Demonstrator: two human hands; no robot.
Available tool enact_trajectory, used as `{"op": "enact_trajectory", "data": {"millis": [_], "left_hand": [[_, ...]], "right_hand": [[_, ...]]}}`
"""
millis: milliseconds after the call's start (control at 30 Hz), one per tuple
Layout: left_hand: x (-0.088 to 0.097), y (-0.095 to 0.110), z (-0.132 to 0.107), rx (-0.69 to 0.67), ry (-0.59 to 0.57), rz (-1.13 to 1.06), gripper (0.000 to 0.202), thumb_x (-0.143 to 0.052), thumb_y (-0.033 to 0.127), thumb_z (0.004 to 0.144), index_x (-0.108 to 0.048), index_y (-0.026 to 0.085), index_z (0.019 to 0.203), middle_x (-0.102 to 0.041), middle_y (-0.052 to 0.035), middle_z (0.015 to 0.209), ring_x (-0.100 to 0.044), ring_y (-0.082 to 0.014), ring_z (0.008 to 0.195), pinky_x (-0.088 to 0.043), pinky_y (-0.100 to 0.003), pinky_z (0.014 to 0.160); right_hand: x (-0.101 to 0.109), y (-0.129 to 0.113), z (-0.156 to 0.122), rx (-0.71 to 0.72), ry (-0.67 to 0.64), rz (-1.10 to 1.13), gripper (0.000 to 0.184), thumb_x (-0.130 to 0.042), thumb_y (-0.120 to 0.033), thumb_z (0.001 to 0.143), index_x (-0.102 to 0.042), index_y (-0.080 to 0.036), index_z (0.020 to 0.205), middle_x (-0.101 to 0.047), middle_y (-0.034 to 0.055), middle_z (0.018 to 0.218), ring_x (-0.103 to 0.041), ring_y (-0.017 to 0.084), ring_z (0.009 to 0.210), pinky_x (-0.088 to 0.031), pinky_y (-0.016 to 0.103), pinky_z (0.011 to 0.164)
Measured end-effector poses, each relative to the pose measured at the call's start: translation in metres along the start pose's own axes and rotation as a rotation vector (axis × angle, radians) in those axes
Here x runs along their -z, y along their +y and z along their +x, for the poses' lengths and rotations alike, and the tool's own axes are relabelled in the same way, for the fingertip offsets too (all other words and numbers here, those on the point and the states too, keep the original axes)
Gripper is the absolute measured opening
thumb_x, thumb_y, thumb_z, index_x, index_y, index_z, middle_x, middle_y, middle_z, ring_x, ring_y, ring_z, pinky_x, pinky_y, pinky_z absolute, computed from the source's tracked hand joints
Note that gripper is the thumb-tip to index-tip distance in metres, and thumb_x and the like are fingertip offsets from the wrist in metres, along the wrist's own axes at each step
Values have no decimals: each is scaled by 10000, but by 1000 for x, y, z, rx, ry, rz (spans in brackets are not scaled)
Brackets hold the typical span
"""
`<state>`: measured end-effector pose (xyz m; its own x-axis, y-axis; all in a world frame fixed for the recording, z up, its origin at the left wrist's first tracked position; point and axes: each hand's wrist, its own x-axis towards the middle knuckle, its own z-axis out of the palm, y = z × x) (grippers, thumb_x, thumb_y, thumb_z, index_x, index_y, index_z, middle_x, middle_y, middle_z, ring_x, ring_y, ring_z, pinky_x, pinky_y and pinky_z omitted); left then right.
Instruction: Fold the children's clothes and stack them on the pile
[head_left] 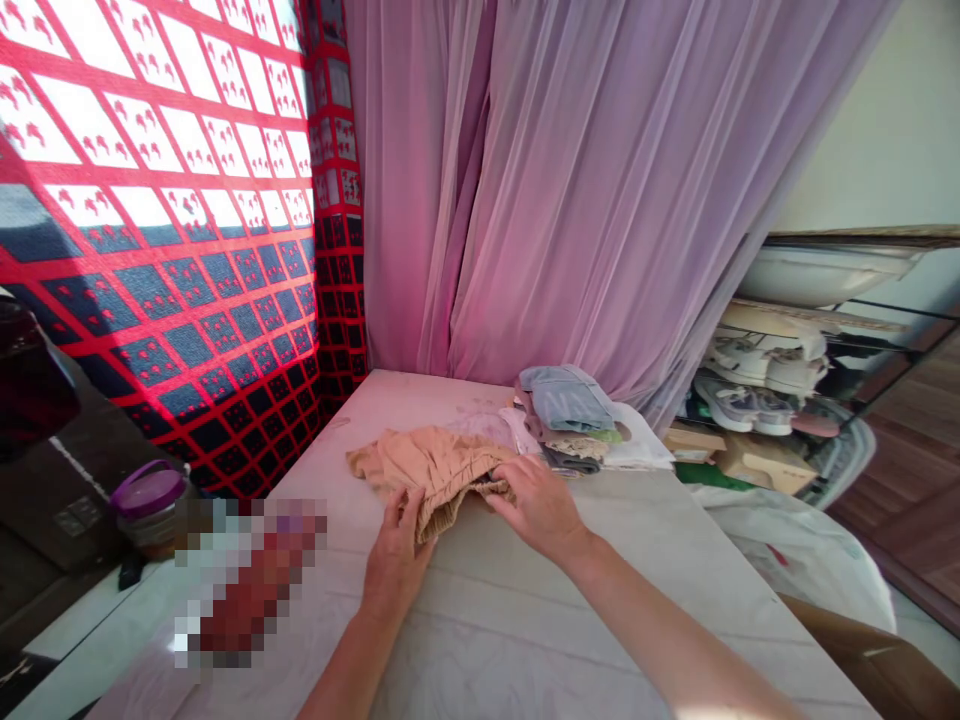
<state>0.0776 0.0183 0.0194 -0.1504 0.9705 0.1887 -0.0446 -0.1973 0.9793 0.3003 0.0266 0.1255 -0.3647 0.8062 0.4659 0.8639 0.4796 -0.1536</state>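
Observation:
Tan elastic-waist pants (424, 465) lie crumpled on the white table, the gathered waistband toward me. My left hand (397, 550) is closed on the waistband's left end, thumb and fingers pinching the cloth. At the other end, my right hand (540, 505) grips the waistband near its opening, its fingers partly hidden by the fabric. Just beyond my right hand stands a pile of folded clothes, with a folded light-blue denim garment (568, 398) on top. A pale pink cloth (499, 428) lies between the pants and the pile.
The white table (600, 590) stretches out before me, with a purple curtain (555, 180) behind it. A red-and-dark checked curtain (217, 300) hangs at left, above a purple-lidded jar (154, 500). Shoes (742, 400) sit on a rack at right. A pixelated patch covers the table's left side.

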Motion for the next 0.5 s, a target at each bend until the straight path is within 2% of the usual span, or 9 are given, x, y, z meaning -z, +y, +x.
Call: {"op": "enact_trajectory", "data": {"millis": [67,133,200,267,333,433,500], "left_hand": [[1,17,6,-55,-53,89,414,-723,121,643,-720,280,1025,-628,-87,1160,-489,-314,1210,-348,-357,1049],[5,42,19,-162,-98,254,282,-715,219,690,-724,288,963,-677,-70,1019,-551,-290,1071,-366,-366,1013],[8,75,36,-283,-110,433,237,-722,301,700,-720,271,935,-692,-61,919,-562,-267,972,-390,-360,960],[8,114,51,-342,-86,552,224,-711,348,707,-710,245,906,-659,-39,771,-560,-236,861,-421,-340,878],[4,153,59,-372,-108,511,288,-666,405,752,-677,224,975,-648,-22,801,-562,-198,814,-441,-312,810],[-4,201,56,-376,-229,411,386,-599,485,800,-618,192,1050,-643,-8,852,-574,-166,782,-456,-288,741],[-6,223,48,-393,-278,408,415,-590,518,802,-612,178,1038,-647,-6,863,-582,-165,793,-460,-287,746]], "right_hand": [[18,4,-3,-47,16,-27,43,-592,-242,809,-625,-227,832,-667,69,874,-591,247,904,-454,349,797],[34,10,-3,-116,42,-23,77,-547,-210,796,-616,-232,821,-660,56,835,-600,235,857,-450,331,765],[50,14,0,-200,81,30,198,-521,-202,778,-623,-237,944,-670,41,860,-610,219,810,-446,313,738],[69,17,5,-283,124,106,384,-532,-214,754,-591,-245,1133,-684,34,913,-615,207,772,-443,302,724],[91,18,9,-347,134,181,451,-556,-229,736,-585,-255,1185,-693,28,916,-615,202,768,-442,297,727],[129,19,8,-394,79,324,242,-554,-289,757,-660,-255,973,-685,12,817,-609,203,762,-445,296,717],[151,19,3,-372,71,442,178,-522,-341,791,-648,-251,879,-675,10,803,-605,205,776,-453,297,718]]}}
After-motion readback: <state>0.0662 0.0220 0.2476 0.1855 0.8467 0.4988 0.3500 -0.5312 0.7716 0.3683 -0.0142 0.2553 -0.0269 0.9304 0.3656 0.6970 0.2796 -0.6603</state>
